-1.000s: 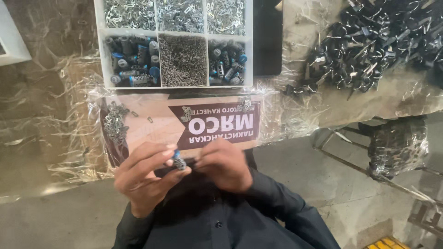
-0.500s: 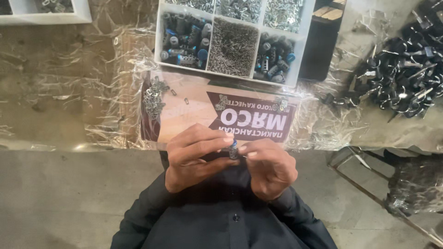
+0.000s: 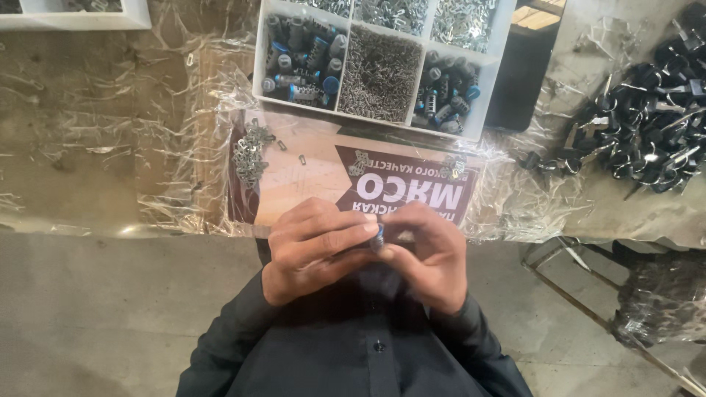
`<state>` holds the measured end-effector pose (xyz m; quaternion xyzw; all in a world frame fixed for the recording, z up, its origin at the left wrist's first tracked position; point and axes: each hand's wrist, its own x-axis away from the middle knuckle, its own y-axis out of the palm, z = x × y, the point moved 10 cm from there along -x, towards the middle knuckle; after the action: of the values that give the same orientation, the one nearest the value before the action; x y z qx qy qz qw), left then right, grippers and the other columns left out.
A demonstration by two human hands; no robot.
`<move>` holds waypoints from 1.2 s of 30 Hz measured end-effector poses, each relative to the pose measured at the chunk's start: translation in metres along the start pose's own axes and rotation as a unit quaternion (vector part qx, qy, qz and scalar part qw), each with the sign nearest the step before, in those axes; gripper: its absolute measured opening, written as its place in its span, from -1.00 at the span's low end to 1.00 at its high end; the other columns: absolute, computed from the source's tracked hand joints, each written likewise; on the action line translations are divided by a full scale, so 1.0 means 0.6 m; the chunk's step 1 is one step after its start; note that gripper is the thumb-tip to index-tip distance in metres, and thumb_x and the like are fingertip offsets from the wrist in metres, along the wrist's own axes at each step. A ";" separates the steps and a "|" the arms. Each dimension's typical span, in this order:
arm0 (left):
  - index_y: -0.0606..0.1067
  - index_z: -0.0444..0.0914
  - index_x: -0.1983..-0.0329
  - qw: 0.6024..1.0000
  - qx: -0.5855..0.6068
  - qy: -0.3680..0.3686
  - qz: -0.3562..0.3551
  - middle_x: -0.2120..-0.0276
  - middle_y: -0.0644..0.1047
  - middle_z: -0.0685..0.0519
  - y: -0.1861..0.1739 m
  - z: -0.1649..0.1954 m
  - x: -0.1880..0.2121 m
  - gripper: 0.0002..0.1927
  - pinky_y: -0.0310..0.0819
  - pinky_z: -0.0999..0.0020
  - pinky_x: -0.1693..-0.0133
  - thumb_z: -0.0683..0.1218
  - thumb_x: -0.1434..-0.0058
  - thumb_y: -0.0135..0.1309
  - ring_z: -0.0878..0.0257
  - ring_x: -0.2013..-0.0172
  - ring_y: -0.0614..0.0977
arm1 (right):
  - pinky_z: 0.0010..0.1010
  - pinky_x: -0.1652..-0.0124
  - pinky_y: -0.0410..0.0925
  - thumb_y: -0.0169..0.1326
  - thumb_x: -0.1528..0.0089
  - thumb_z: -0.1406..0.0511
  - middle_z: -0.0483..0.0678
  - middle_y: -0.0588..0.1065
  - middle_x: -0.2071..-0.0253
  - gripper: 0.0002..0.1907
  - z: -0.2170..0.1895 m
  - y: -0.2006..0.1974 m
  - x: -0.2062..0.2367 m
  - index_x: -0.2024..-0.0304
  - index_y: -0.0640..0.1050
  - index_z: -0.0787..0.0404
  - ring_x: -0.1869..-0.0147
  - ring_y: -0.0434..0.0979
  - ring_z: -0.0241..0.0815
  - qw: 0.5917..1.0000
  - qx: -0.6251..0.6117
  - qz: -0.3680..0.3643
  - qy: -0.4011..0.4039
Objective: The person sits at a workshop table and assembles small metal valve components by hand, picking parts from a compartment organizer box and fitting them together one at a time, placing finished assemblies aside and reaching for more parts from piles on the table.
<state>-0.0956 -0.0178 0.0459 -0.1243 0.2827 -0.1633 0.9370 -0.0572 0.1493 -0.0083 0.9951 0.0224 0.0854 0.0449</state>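
Both of my hands meet close to my chest, below the table's front edge. My left hand (image 3: pixel 312 246) and my right hand (image 3: pixel 434 257) pinch one small grey cylinder with a blue end (image 3: pixel 378 237) between their fingertips. Just beyond them lies a printed cardboard sheet (image 3: pixel 316 173) on the plastic-covered table. A small pile of silver metal clips (image 3: pixel 250 154) rests on the sheet's left part, with two loose clips further right. Dark sleeves cover both forearms.
A white compartment tray (image 3: pixel 382 66) behind the sheet holds blue-ended cylinders, thin pins and silver clips. A heap of black parts (image 3: pixel 647 132) lies at the right. Another white tray's corner (image 3: pixel 73 15) shows top left. A plastic-wrapped metal stool (image 3: pixel 647 301) stands lower right.
The view has swung to the left, so the tray and sheet now sit further right and lower. My hands stay together on the small cylinder, with the fingers slightly shifted.
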 end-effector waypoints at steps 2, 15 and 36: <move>0.59 -0.23 -0.01 0.999 0.027 -0.015 0.009 0.09 0.64 0.02 -0.004 -0.004 0.000 -0.51 0.58 0.32 0.18 -0.14 -0.02 0.51 0.16 0.23 0.66 | -0.44 0.08 0.44 0.22 -0.21 0.48 0.02 0.52 0.20 -0.77 0.017 0.006 -0.006 0.07 0.61 0.31 0.11 0.54 -0.18 0.996 -0.068 -0.031 0.041; 0.58 -0.28 0.03 0.995 0.018 -0.073 0.061 0.11 0.62 -0.05 -0.055 -0.033 0.020 -0.53 0.63 0.35 0.20 -0.16 -0.01 0.51 0.14 0.19 0.69 | -0.23 0.25 0.32 0.34 -0.21 0.20 -0.03 0.39 0.22 -0.57 -0.054 0.068 -0.047 -0.10 0.64 0.19 0.26 0.40 -0.06 0.806 0.550 0.046 -0.215; 0.58 -0.25 0.01 0.997 0.029 -0.052 0.040 0.13 0.63 -0.04 -0.033 -0.025 0.009 -0.50 0.61 0.31 0.19 -0.14 0.01 0.53 0.12 0.20 0.69 | -0.17 -0.06 0.39 0.44 -0.13 0.11 -0.01 0.40 -0.08 -0.38 -0.025 0.007 0.023 -0.17 0.55 0.17 -0.10 0.46 0.00 0.789 0.558 -0.009 -0.256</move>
<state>-0.1044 -0.0399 0.0376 -0.0944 0.2338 -0.1273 0.9593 -0.0459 0.1470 0.0089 0.8321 0.0624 -0.1998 -0.5137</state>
